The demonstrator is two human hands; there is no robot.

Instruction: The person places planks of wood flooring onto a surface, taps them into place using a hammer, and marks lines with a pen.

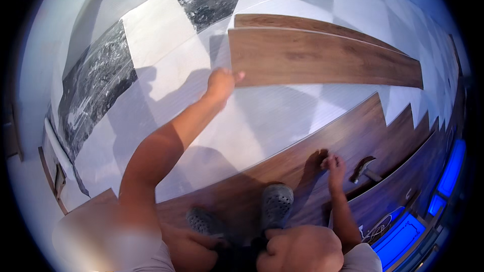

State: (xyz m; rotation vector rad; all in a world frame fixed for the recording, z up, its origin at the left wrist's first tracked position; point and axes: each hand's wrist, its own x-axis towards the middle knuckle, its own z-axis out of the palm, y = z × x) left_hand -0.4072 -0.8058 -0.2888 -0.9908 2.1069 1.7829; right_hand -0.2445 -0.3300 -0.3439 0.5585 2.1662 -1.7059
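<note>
Wears a pale, whitish top, with a short left sleeve (111,242), partly blurred, well behind the left hand (222,84), and a pale right sleeve (364,261) behind the right hand (334,168). Shows dark, near-black cloth (241,257) at the lap, behind both hands. Has on grey, round-toed clogs pierced with small holes, with the right clog (277,201) left of the right hand and the left clog (204,220) farther left, dimmer.

Cool, bright light washes the pale floor (242,126) around the far plank (322,58), whose grain reads fairly clearly. Soft, overlapping shadows fall left of and below that plank. Blue panels (398,242) glow below and right of it; well below-left, a sleeve (96,236) blurs. Fisheye distortion bends outlying edges toward a black rim.
</note>
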